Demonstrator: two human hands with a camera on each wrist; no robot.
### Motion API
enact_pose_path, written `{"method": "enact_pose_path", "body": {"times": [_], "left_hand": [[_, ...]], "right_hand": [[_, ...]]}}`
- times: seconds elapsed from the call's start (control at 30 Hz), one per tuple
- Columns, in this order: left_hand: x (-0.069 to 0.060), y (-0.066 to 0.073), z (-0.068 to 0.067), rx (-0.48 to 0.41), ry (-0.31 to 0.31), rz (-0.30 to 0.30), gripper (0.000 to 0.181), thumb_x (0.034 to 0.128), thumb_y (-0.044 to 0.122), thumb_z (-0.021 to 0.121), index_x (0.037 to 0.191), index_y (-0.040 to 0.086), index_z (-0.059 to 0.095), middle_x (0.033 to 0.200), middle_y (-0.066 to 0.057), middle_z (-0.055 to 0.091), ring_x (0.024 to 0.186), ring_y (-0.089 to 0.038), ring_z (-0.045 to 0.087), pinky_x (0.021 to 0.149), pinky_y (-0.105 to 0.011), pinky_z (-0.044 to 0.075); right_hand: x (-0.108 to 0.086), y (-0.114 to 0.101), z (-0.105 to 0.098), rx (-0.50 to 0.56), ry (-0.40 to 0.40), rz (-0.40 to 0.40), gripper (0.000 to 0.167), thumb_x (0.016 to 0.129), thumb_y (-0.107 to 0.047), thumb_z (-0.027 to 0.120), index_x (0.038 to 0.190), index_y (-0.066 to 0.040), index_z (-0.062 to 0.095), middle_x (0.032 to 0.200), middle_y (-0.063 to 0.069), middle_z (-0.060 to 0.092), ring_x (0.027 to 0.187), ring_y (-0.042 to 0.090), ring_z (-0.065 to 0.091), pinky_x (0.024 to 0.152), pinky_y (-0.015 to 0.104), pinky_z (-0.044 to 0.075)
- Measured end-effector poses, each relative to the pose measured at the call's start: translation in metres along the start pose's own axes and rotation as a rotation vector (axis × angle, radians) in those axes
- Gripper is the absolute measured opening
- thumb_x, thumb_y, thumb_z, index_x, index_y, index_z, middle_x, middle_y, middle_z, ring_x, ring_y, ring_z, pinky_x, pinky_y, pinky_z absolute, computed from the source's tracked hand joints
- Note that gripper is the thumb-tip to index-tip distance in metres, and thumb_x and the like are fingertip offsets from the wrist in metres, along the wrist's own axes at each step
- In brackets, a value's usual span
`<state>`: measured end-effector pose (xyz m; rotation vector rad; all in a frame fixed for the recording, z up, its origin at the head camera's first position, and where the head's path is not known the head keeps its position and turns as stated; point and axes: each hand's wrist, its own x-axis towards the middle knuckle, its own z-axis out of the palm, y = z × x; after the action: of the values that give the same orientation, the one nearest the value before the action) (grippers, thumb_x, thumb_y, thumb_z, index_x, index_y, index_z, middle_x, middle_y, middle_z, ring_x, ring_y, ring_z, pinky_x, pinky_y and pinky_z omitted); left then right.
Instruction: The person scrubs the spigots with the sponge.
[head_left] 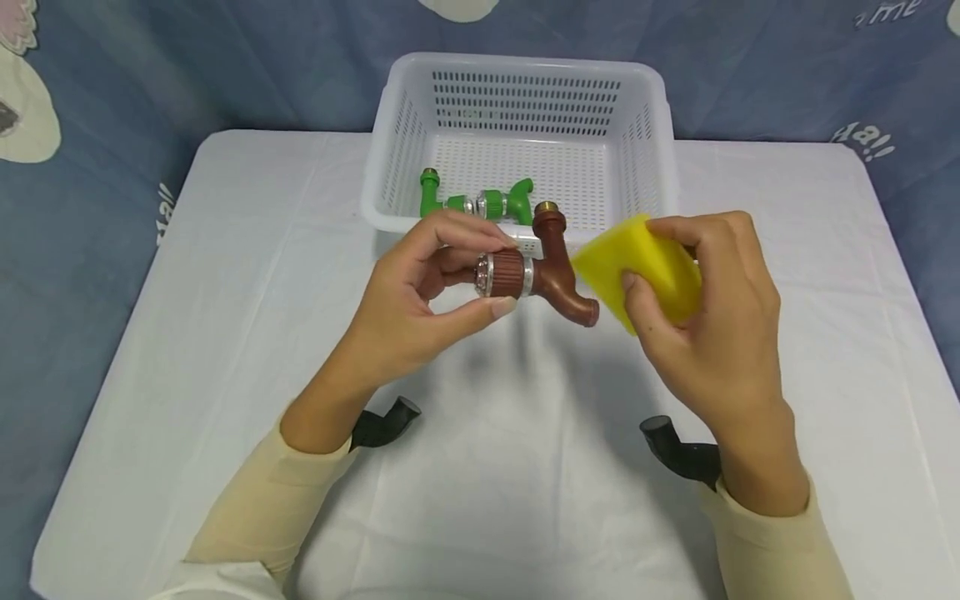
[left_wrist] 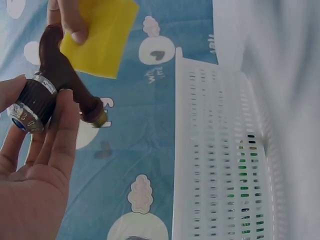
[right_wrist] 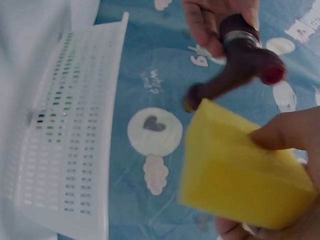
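Note:
A brown faucet (head_left: 556, 271) with a ribbed knob and silver rings is held up above the table. My left hand (head_left: 420, 292) grips it by the knob, thumb below and fingers above in the head view. Its brass-coloured threaded end points toward the basket, and its curved spout points right. My right hand (head_left: 712, 308) pinches a yellow sponge (head_left: 660, 271), bent between thumb and fingers, close to the faucet's right side. In the right wrist view the sponge (right_wrist: 240, 170) lies near the threaded end; whether they touch I cannot tell.
Behind the hands stands a white perforated basket (head_left: 652, 79) with green faucets (head_left: 517, 200) inside. A white cloth covers the table (head_left: 240, 250). Black curved pieces (head_left: 386, 423) show beside both wrists. A blue printed curtain (head_left: 262, 67) hangs around the table.

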<state>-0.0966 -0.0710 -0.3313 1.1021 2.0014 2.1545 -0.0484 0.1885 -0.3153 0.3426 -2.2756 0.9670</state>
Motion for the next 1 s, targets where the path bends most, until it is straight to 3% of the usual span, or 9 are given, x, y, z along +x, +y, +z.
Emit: {"method": "enact_pose_path", "body": {"times": [0.13, 0.2, 0.33, 0.43, 0.53, 0.6, 0.7, 0.83, 1.0], "left_hand": [[0.000, -0.002, 0.000, 0.053, -0.042, 0.014, 0.045, 0.0804, -0.017, 0.080, 0.122, -0.008, 0.064, 0.123, -0.012, 0.065, 0.106, -0.030, 0.065, 0.089, -0.039, 0.059], [0.001, -0.002, 0.001, 0.106, -0.075, 0.027, 0.045, 0.0818, -0.013, 0.081, 0.123, -0.004, 0.068, 0.124, -0.009, 0.068, 0.107, -0.027, 0.064, 0.089, -0.039, 0.058], [0.001, 0.000, 0.002, 0.201, -0.120, 0.072, 0.043, 0.0842, -0.007, 0.083, 0.125, -0.001, 0.071, 0.128, -0.007, 0.069, 0.110, -0.022, 0.064, 0.090, -0.039, 0.059], [0.000, 0.002, 0.002, 0.194, -0.136, 0.055, 0.044, 0.0852, -0.007, 0.082, 0.127, -0.001, 0.071, 0.130, -0.006, 0.069, 0.112, -0.022, 0.063, 0.090, -0.038, 0.059], [0.000, 0.002, 0.001, 0.181, -0.145, 0.025, 0.044, 0.0857, -0.007, 0.082, 0.128, 0.000, 0.071, 0.131, -0.004, 0.069, 0.113, -0.022, 0.063, 0.090, -0.038, 0.059], [0.000, 0.002, 0.000, 0.179, -0.152, 0.018, 0.045, 0.0858, -0.006, 0.083, 0.129, 0.001, 0.071, 0.131, -0.003, 0.069, 0.113, -0.022, 0.063, 0.089, -0.038, 0.059], [0.001, 0.002, 0.000, 0.195, -0.168, 0.031, 0.045, 0.0860, -0.004, 0.083, 0.129, 0.002, 0.071, 0.130, -0.004, 0.070, 0.114, -0.021, 0.063, 0.090, -0.038, 0.058], [0.001, 0.002, 0.000, 0.208, -0.178, 0.031, 0.045, 0.0863, -0.004, 0.083, 0.130, 0.001, 0.071, 0.131, -0.003, 0.069, 0.115, -0.020, 0.064, 0.091, -0.038, 0.058], [-0.001, 0.002, -0.001, 0.209, -0.165, 0.007, 0.045, 0.0861, -0.005, 0.083, 0.129, 0.001, 0.071, 0.132, -0.001, 0.069, 0.114, -0.020, 0.064, 0.090, -0.037, 0.058]], "right_hand": [[0.001, -0.004, 0.003, 0.139, 0.133, -0.049, 0.033, 0.089, -0.017, 0.072, 0.117, 0.001, 0.073, 0.110, 0.024, 0.065, 0.105, 0.036, 0.060, 0.086, 0.028, 0.048], [0.001, -0.006, 0.006, 0.201, 0.156, -0.095, 0.028, 0.090, -0.016, 0.072, 0.114, 0.000, 0.075, 0.110, 0.024, 0.066, 0.105, 0.038, 0.061, 0.090, 0.027, 0.050], [-0.001, -0.008, 0.010, 0.191, 0.044, -0.185, 0.025, 0.093, -0.006, 0.069, 0.116, -0.004, 0.077, 0.114, 0.023, 0.065, 0.105, 0.041, 0.059, 0.092, 0.029, 0.050], [-0.003, -0.007, 0.014, 0.104, -0.018, -0.248, 0.032, 0.090, 0.005, 0.070, 0.119, -0.006, 0.076, 0.115, 0.023, 0.064, 0.101, 0.044, 0.055, 0.086, 0.038, 0.046], [-0.003, -0.004, 0.017, 0.012, 0.018, -0.265, 0.036, 0.087, 0.011, 0.071, 0.118, -0.006, 0.076, 0.112, 0.024, 0.064, 0.097, 0.047, 0.054, 0.081, 0.048, 0.043], [-0.003, -0.001, 0.016, -0.019, 0.060, -0.241, 0.034, 0.087, 0.010, 0.071, 0.117, -0.006, 0.076, 0.111, 0.024, 0.064, 0.097, 0.048, 0.054, 0.081, 0.048, 0.042], [-0.002, 0.000, 0.012, 0.003, 0.092, -0.198, 0.029, 0.089, 0.006, 0.071, 0.116, -0.005, 0.077, 0.110, 0.023, 0.064, 0.100, 0.046, 0.054, 0.085, 0.038, 0.044], [-0.004, -0.005, 0.010, 0.114, 0.022, -0.222, 0.032, 0.089, 0.005, 0.072, 0.119, -0.004, 0.076, 0.112, 0.022, 0.064, 0.103, 0.042, 0.055, 0.092, 0.026, 0.046], [-0.003, -0.005, 0.013, 0.112, -0.083, -0.267, 0.039, 0.086, 0.012, 0.072, 0.122, -0.002, 0.073, 0.112, 0.022, 0.063, 0.101, 0.043, 0.056, 0.088, 0.037, 0.044]]}}
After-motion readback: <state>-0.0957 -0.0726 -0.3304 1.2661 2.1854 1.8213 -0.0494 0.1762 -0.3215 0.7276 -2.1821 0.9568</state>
